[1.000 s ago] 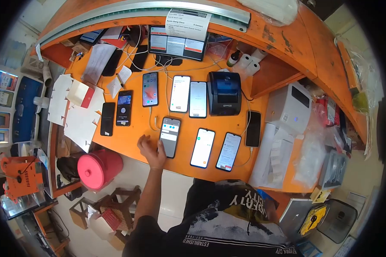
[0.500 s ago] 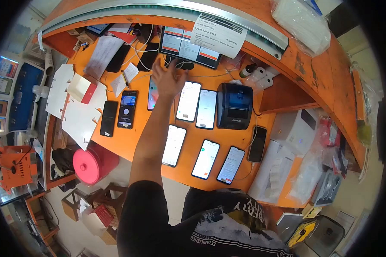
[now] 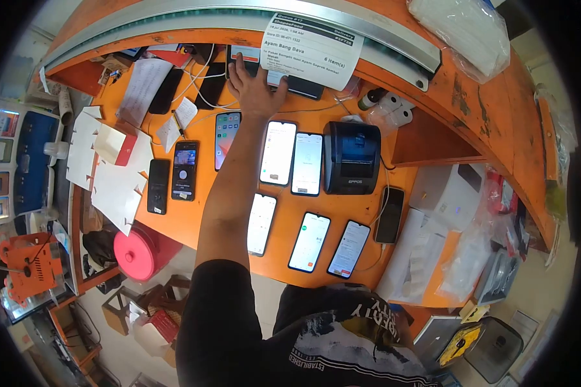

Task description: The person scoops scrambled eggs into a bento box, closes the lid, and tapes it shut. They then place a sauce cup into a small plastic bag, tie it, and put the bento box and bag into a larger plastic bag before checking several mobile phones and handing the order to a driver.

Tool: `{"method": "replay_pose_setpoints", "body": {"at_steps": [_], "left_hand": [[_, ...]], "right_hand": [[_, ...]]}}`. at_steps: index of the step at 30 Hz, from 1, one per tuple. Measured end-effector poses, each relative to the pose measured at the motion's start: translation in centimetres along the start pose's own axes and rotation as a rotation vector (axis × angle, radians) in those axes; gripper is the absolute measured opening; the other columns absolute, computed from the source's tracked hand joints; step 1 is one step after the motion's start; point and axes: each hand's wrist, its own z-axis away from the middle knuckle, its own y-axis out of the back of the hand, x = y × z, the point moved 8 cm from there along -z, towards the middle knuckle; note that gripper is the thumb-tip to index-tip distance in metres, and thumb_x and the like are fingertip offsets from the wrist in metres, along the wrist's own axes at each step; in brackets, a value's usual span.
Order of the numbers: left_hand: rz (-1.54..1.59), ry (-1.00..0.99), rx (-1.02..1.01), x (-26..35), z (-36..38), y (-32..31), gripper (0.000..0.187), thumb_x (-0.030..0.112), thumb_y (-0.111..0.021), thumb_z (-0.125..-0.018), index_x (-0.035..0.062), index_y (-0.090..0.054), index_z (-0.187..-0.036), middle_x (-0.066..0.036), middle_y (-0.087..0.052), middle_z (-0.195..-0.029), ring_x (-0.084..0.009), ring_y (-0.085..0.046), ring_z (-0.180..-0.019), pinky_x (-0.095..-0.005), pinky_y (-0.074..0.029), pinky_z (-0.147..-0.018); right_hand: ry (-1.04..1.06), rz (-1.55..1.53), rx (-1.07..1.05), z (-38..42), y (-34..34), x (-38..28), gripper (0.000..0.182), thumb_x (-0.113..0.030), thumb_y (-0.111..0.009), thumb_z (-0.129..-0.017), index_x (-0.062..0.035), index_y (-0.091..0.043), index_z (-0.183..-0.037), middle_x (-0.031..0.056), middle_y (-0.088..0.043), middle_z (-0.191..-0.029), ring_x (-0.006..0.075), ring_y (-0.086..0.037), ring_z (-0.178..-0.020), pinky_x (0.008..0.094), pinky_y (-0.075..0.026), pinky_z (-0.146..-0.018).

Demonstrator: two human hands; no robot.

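Observation:
My left hand reaches forward over the orange desk, palm down with fingers spread. Its fingertips overlap the lit screen of a tablet propped at the back. A printed order slip hangs from the ledge and covers much of that tablet. Below my forearm lies a lit phone, partly hidden by it. Two more lit phones, a white-screened one and its neighbour, lie right of my wrist. Another lit phone sticks out from beside my forearm. My right hand is out of view.
A black receipt printer stands right of the phones. Nearer the front edge lie lit phones and a dark one with a cable. White cartons, a pen and papers are at left. A pink bin stands below.
My left hand has moved forward and up, from the cables below the tablet to over its screen. The view has shifted slightly, and the slip appears larger and further left.

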Motion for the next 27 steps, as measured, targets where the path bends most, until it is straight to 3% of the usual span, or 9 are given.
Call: {"method": "replay_pose_setpoints", "body": {"at_steps": [4,9,14,17,19,23,27], "left_hand": [[0.056,0.038,0.034,-1.1,2.0,0.5,0.063,0.050,-0.067,-0.085,0.0217,-0.055,-0.140,-0.031,-0.019,-0.158,-0.0559,-0.011,-0.146,-0.0673,-0.013,-0.114],[0.070,0.143,0.024,-3.2,3.9,0.8,0.067,0.053,-0.066,-0.086,0.0230,-0.051,-0.144,-0.033,-0.018,-0.158,-0.0555,-0.011,-0.146,-0.0659,-0.011,-0.114],[0.014,0.218,0.030,-4.2,2.1,1.1,0.077,0.062,-0.065,-0.085,0.0258,-0.045,-0.150,-0.033,-0.012,-0.160,-0.0549,-0.011,-0.147,-0.0671,-0.012,-0.115],[-0.009,0.243,-0.041,-4.3,1.1,0.7,0.083,0.068,-0.061,-0.084,0.0307,-0.038,-0.154,-0.034,-0.010,-0.161,-0.0567,-0.007,-0.148,-0.0680,-0.010,-0.115],[-0.050,0.248,-0.098,-4.5,0.7,0.2,0.085,0.072,-0.060,-0.084,0.0315,-0.037,-0.155,-0.033,-0.010,-0.162,-0.0565,-0.005,-0.149,-0.0683,-0.010,-0.115],[-0.065,0.263,-0.135,-4.8,0.7,-0.3,0.086,0.073,-0.059,-0.084,0.0315,-0.036,-0.156,-0.033,-0.011,-0.161,-0.0561,-0.004,-0.149,-0.0683,-0.009,-0.116],[-0.011,0.249,-0.077,-4.6,1.6,0.6,0.086,0.072,-0.060,-0.083,0.0310,-0.037,-0.156,-0.033,-0.012,-0.161,-0.0561,-0.007,-0.149,-0.0680,-0.009,-0.115]], "right_hand": [[0.017,0.213,0.024,6.2,-1.6,-8.3,0.033,-0.026,-0.056,-0.097,-0.0010,-0.066,-0.116,0.0138,-0.070,-0.094,0.0216,-0.065,-0.080,0.0367,-0.050,-0.069],[-0.009,-0.078,0.005,4.9,-2.1,-5.0,0.036,-0.026,-0.056,-0.098,-0.0002,-0.066,-0.120,0.0179,-0.072,-0.106,0.0269,-0.068,-0.094,0.0407,-0.052,-0.084],[0.052,0.028,0.002,-0.4,-0.1,0.8,0.039,-0.028,-0.057,-0.099,0.0033,-0.065,-0.121,0.0207,-0.071,-0.112,0.0314,-0.068,-0.099,0.0414,-0.051,-0.087],[0.155,0.289,0.027,-1.2,-0.1,-0.8,0.041,-0.029,-0.057,-0.099,0.0050,-0.064,-0.121,0.0223,-0.070,-0.115,0.0339,-0.069,-0.102,0.0418,-0.051,-0.089],[0.098,0.142,0.015,-2.4,0.2,0.6,0.041,-0.030,-0.057,-0.099,0.0046,-0.064,-0.121,0.0227,-0.070,-0.115,0.0339,-0.069,-0.104,0.0417,-0.051,-0.090],[-0.039,0.048,-0.015,1.0,-1.2,-3.9,0.043,-0.031,-0.057,-0.098,0.0036,-0.063,-0.122,0.0233,-0.070,-0.115,0.0340,-0.068,-0.106,0.0415,-0.050,-0.091],[0.080,0.153,0.009,-3.0,-0.3,0.3,0.042,-0.032,-0.058,-0.096,0.0026,-0.065,-0.119,0.0220,-0.072,-0.111,0.0338,-0.070,-0.103,0.0412,-0.051,-0.087]]}}
